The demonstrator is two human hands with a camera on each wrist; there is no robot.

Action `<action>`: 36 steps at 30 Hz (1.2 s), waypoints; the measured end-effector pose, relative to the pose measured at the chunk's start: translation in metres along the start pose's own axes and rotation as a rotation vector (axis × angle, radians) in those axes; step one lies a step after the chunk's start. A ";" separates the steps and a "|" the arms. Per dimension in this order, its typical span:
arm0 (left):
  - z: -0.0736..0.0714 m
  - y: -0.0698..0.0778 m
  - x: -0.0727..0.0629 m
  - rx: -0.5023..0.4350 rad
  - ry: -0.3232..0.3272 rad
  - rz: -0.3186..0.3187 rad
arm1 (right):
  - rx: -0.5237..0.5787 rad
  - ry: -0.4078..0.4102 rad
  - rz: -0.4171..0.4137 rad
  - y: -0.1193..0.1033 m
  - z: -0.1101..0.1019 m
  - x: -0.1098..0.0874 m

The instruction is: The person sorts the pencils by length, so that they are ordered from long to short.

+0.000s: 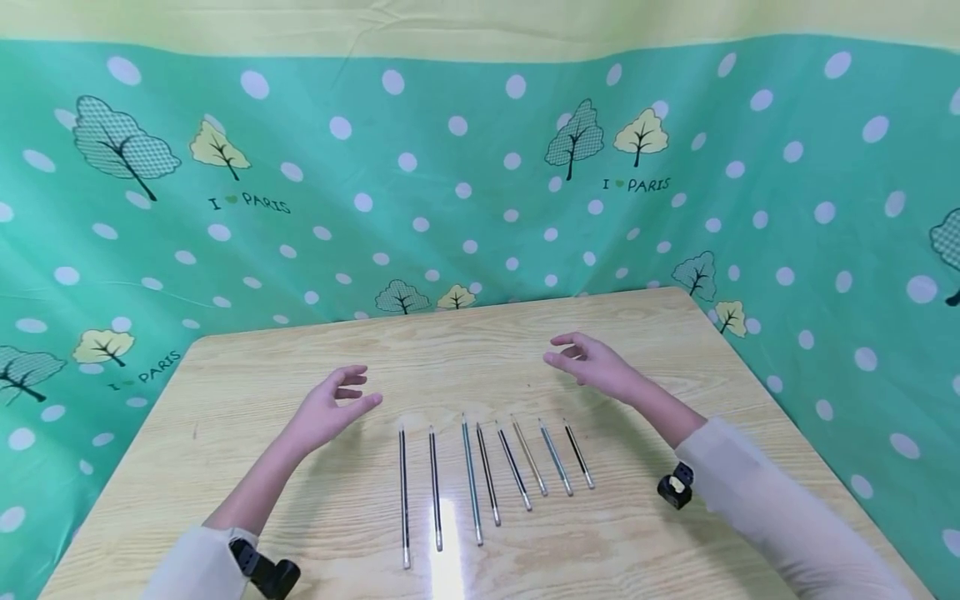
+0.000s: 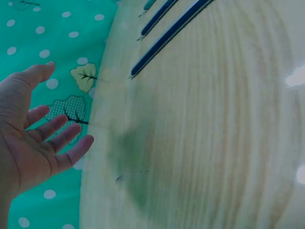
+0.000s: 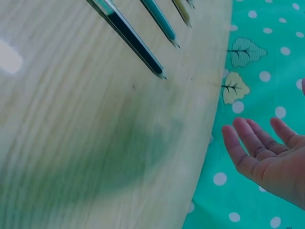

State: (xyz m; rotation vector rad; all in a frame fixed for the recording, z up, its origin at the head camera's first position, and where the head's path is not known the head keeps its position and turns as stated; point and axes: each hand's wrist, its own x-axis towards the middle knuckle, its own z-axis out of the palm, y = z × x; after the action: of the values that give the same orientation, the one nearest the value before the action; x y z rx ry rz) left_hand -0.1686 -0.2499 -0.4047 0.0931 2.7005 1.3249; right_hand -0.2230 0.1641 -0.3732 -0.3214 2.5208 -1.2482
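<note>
Several pencils lie side by side in a row on the wooden table, tips toward the far edge. The leftmost is a long dark pencil (image 1: 404, 500); the rightmost is a short black pencil (image 1: 578, 454). Among them are a long teal pencil (image 1: 472, 479), a shorter teal pencil (image 1: 556, 458) and a gold pencil (image 1: 529, 457). My left hand (image 1: 330, 410) hovers left of the row's far end, fingers relaxed and slightly bent, holding nothing. Beyond the row on the right, my right hand (image 1: 596, 365) is raised over the table, its loose fingers holding nothing.
The wooden table (image 1: 300, 358) has a bright light reflection near its front middle. A green dotted curtain (image 1: 420, 183) with printed trees hangs behind it and along both sides. Each sleeve carries a small black camera, one being the left wrist camera (image 1: 266, 571).
</note>
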 end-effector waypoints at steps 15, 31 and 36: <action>0.030 -0.005 -0.018 -0.018 -0.066 -0.023 | -0.009 -0.085 -0.055 -0.001 0.037 -0.010; 0.049 0.001 -0.030 -0.033 -0.066 -0.104 | -0.010 -0.145 -0.113 -0.008 0.062 -0.014; 0.051 0.004 -0.031 -0.034 -0.045 -0.129 | -0.004 -0.153 -0.126 -0.010 0.068 -0.013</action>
State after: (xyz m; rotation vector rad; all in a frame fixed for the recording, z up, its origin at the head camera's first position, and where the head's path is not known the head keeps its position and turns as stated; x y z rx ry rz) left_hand -0.1305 -0.2110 -0.4291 -0.0528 2.5975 1.3144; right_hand -0.1854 0.1123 -0.4018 -0.5619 2.4050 -1.2148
